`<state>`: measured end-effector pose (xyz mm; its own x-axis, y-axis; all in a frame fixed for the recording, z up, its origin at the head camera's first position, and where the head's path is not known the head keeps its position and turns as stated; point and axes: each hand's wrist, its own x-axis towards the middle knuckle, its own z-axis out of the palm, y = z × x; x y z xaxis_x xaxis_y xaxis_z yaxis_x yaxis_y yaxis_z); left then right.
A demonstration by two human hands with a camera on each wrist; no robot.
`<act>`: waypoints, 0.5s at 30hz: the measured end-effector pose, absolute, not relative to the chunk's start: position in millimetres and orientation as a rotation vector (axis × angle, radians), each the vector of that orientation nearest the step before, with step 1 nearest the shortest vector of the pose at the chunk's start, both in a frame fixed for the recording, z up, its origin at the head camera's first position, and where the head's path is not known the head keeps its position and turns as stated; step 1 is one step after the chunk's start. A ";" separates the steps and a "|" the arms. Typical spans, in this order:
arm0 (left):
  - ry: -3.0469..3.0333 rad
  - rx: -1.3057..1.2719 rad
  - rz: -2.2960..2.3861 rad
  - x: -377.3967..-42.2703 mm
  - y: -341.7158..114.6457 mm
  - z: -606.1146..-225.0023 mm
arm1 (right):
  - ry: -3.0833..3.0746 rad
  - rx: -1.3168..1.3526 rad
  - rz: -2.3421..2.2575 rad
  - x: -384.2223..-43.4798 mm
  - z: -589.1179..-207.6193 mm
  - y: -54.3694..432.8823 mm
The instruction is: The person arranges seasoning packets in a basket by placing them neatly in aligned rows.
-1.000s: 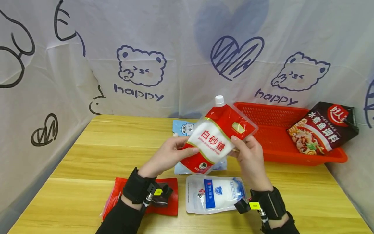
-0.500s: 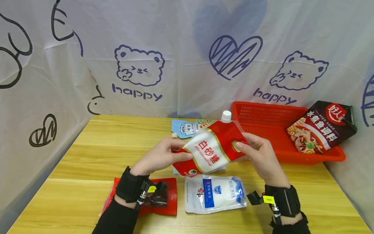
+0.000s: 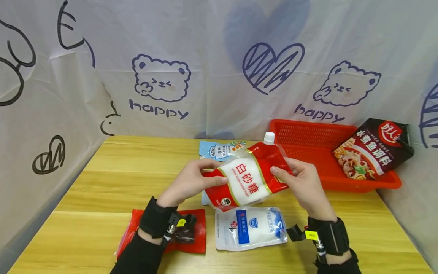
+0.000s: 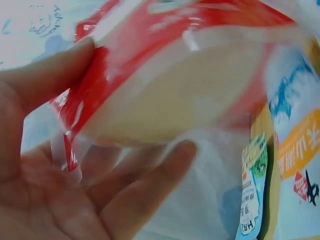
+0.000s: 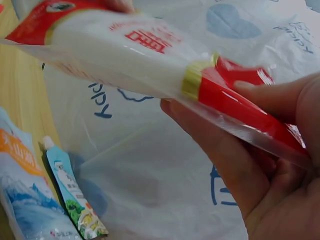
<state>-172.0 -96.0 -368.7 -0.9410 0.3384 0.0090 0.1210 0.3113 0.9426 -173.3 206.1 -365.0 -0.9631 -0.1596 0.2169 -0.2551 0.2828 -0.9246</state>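
Note:
A red and white pouch of white granulated sugar (image 3: 244, 177) with a white screw cap is held tilted above the table, cap end up and to the right. My left hand (image 3: 195, 180) pinches its lower left end, thumb on the printed front and fingers behind. At the upper right end my right hand (image 3: 304, 182) grips the red part the same way. In the left wrist view the sugar pouch (image 4: 175, 85) bulges between thumb and fingers. The right wrist view shows the sugar pouch (image 5: 120, 45) nearly edge-on, my right thumb pressing its red end.
A white and blue salt pouch (image 3: 251, 228) lies in front, a red pouch (image 3: 200, 236) with a dark window left of it. Behind are a light blue Heinz pouch (image 3: 217, 150) and an orange-labelled pouch (image 5: 30, 185). A red basket (image 3: 318, 167) holds a dark seasoning packet (image 3: 373, 150).
The sugar pouch has come lower and turned clockwise, its cap shifting right and down. My right hand has moved right along with its end. Over the last half second little moves.

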 end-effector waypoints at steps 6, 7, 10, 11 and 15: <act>2.424 0.327 1.860 -173.6 -81.8 -370.6 | -2.377 0.272 1.751 -165.2 -356.1 208.5; 2.410 0.333 1.896 -174.1 -78.5 -370.4 | -2.356 0.256 1.764 -164.3 -353.9 210.0; 2.365 0.332 2.000 -173.9 -68.7 -366.2 | -2.298 0.227 1.755 -163.9 -346.3 215.7; 2.360 0.325 2.028 -173.8 -65.6 -364.3 | -2.268 0.219 1.767 -164.6 -343.1 217.8; 2.334 0.302 2.147 -175.5 -52.1 -355.0 | -2.168 0.178 1.785 -170.1 -326.5 230.2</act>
<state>-175.5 -52.1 -355.0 -0.9811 0.1095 0.1598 0.1684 0.0741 0.9829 -170.1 230.2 -326.5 -0.9389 0.1093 0.3264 -0.2993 0.2091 -0.9310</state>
